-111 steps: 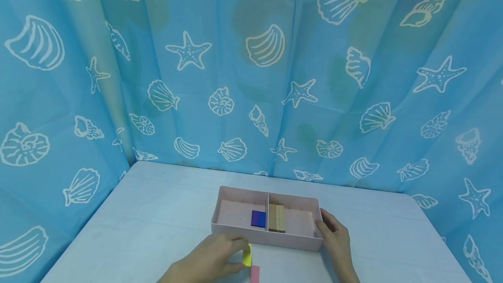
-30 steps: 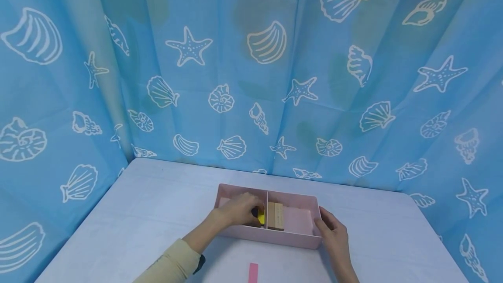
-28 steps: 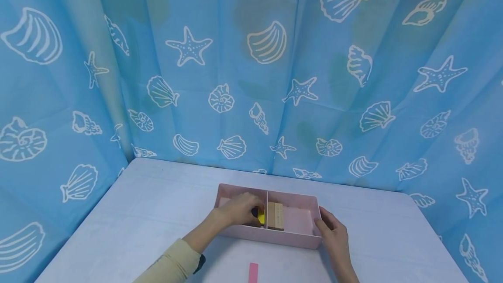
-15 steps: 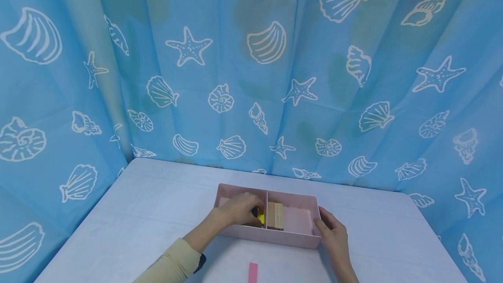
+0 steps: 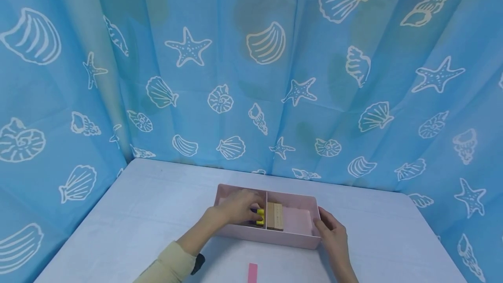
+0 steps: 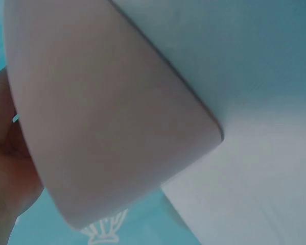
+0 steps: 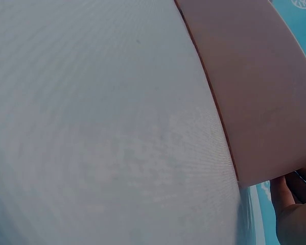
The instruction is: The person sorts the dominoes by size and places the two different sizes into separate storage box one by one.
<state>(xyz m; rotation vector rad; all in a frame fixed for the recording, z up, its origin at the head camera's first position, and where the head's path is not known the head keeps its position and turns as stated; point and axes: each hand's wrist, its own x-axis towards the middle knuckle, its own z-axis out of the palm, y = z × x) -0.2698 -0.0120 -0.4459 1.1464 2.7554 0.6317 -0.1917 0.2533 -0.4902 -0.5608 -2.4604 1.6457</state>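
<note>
A pink two-compartment box (image 5: 271, 237) lies lengthwise on the white table. My left hand (image 5: 239, 208) reaches into its left compartment, the thumb lying across a yellow block (image 5: 260, 210) beside the divider. A dark blue block (image 5: 254, 210) shows partly under that hand. With the thumb inside the rim and the fingers outside, my right hand (image 5: 332, 228) grips the box's right end. Two wooden blocks (image 5: 275, 216) stand side by side against the divider in the right compartment. In the left wrist view, the box wall (image 6: 107, 112) hides most of the left hand.
On the table in front of the box lies a pink strip-shaped block (image 5: 253, 273). A blue curtain (image 5: 235, 69) with shell prints hangs behind and at the sides of the white table (image 5: 157, 204).
My left hand has carried the yellow block from the table into the left compartment. Just now its fingers have shifted slightly left, uncovering more of the block. The right hand stays on the box.
</note>
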